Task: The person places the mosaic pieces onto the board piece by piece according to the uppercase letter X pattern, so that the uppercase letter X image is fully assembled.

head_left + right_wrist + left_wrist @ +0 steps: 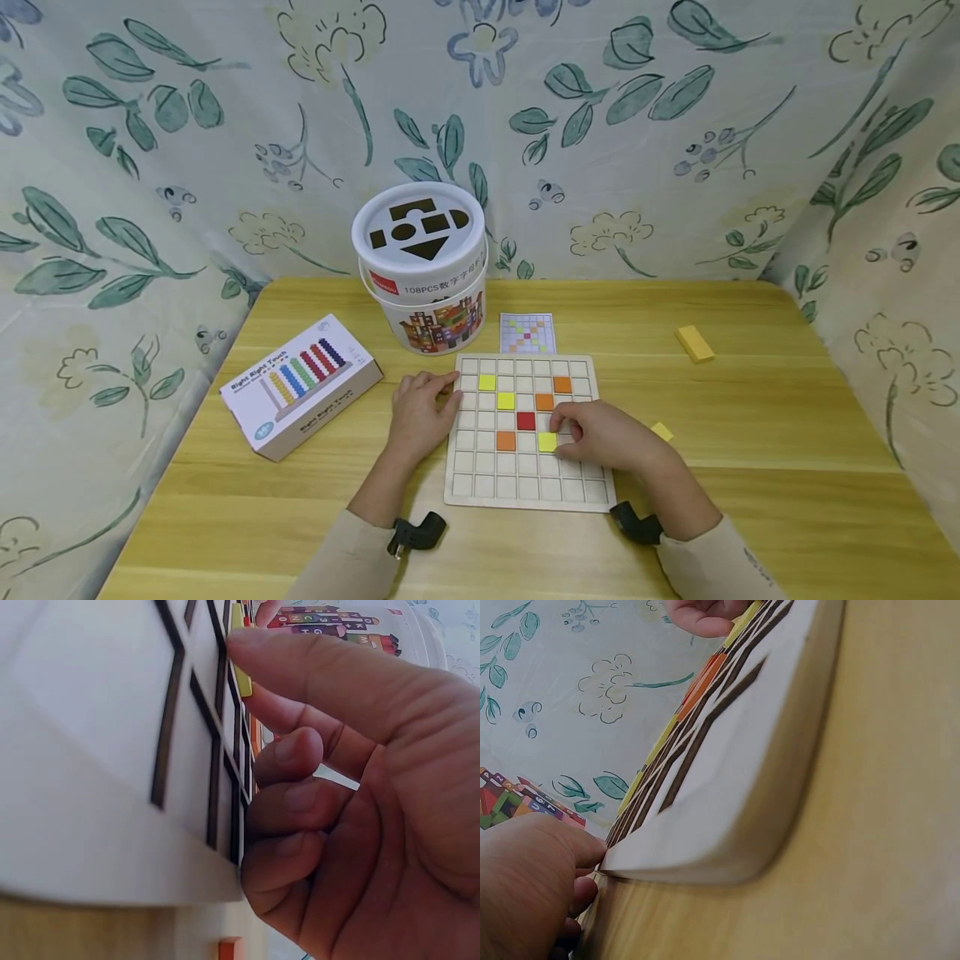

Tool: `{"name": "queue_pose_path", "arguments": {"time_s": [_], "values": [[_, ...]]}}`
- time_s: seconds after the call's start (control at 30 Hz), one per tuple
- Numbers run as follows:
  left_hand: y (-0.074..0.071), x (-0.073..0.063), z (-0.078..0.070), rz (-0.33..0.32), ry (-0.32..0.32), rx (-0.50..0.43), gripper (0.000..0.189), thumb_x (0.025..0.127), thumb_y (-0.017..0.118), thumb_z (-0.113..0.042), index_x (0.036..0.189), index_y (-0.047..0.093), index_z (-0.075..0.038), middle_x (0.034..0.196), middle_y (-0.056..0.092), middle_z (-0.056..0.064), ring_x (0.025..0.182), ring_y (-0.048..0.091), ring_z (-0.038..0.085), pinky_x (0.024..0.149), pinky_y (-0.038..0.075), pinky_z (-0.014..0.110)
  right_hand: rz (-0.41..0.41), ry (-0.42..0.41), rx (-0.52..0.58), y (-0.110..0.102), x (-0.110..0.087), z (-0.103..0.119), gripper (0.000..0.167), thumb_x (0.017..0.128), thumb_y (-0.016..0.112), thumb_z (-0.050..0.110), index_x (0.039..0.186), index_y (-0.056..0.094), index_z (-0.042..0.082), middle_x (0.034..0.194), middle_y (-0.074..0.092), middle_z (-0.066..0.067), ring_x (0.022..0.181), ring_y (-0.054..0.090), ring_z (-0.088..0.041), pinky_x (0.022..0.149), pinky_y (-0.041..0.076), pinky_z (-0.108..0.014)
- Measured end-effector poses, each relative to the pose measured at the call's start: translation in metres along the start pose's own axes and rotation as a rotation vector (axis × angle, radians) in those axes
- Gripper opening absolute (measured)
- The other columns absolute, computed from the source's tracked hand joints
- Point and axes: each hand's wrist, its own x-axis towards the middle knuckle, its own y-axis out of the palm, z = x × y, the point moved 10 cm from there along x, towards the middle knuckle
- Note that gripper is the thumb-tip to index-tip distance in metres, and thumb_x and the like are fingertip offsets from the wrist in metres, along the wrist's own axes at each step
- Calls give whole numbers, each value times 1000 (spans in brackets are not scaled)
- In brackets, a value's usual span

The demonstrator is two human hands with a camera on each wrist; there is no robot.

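A pale wooden grid board (517, 492) lies flat on the table with yellow, orange and red square tiles in some cells. My right hand (600, 433) is over its right half. Its thumb and index finger pinch a yellow tile (547, 442) at a cell below and right of the red tile (526, 421). In the right wrist view this yellow tile (244, 681) shows between the fingertips, and the other fingers are curled. At the board's left edge, my left hand (422, 417) touches the rim with thumb and index finger. A printed pattern card (527, 333) lies just behind the board.
A white bucket (420, 250) with shape holes in its lid stands behind the board. To the left is a white toy box (300, 387). On the right lie a yellow-orange block (695, 343) and a loose yellow tile (662, 431). Floral cloth (637, 192) hangs behind the table.
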Motion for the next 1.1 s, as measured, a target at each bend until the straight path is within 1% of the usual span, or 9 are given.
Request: {"name": "queue_pose_path", "arguments": {"time_s": [0.2,0.33,0.43,0.6,0.73,0.83,0.93,1.0,1.1], "values": [[0,0,-1,0,4,2,35,96,69,-33,129,72,-21,104,70,1,99,52,23,90,37,42,-12,36,15,-4,-1,-5,22,85,83,21,100,67,23,73,51,0,69,49,-16,60,37,-26],[1,0,-1,0,5,6,35,96,69,-33,129,72,-21,104,70,0,99,51,22,90,36,41,-32,63,50,-16,-4,-14,22,86,81,21,104,67,21,75,51,-2,70,49,-17,59,36,-27],[2,1,-1,5,2,6,35,96,69,-33,130,72,-21,104,70,0,99,51,22,90,36,41,-58,74,65,-29,-7,-26,23,88,80,21,107,67,19,77,51,-3,70,48,-18,59,36,-27],[1,2,-2,4,1,10,35,97,69,-33,130,72,-22,103,70,-1,99,51,21,90,36,41,-105,102,88,-53,-13,-53,26,89,78,23,112,66,17,79,49,-4,69,46,-19,57,35,-27],[1,2,-2,-1,3,10,35,96,69,-32,130,72,-21,102,69,0,98,51,22,90,37,42,-127,128,97,-67,-20,-74,30,90,78,25,115,66,16,81,48,-4,69,45,-20,56,35,-27],[0,1,-2,-3,4,9,35,96,69,-32,129,72,-21,101,69,1,98,52,23,90,38,43,-120,140,85,-72,-24,-85,33,89,79,26,118,66,14,83,49,-4,72,46,-19,57,36,-27],[0,1,-2,-7,2,10,35,96,70,-32,129,73,-21,100,69,1,98,53,24,91,38,43,-82,167,79,-70,-27,-94,36,88,80,26,119,66,14,83,49,-4,73,46,-20,60,37,-29],[0,0,-2,-10,1,12,35,96,70,-32,128,73,-21,100,69,1,98,52,23,90,38,43,-52,185,79,-67,-28,-98,36,87,81,25,117,66,14,83,50,-4,74,47,-20,62,37,-30],[0,0,-1,-9,-1,14,35,96,70,-32,129,73,-21,100,69,1,97,52,23,90,38,43,-21,184,79,-61,-28,-97,35,85,82,23,114,65,13,81,51,-4,73,49,-20,63,38,-31]]}}
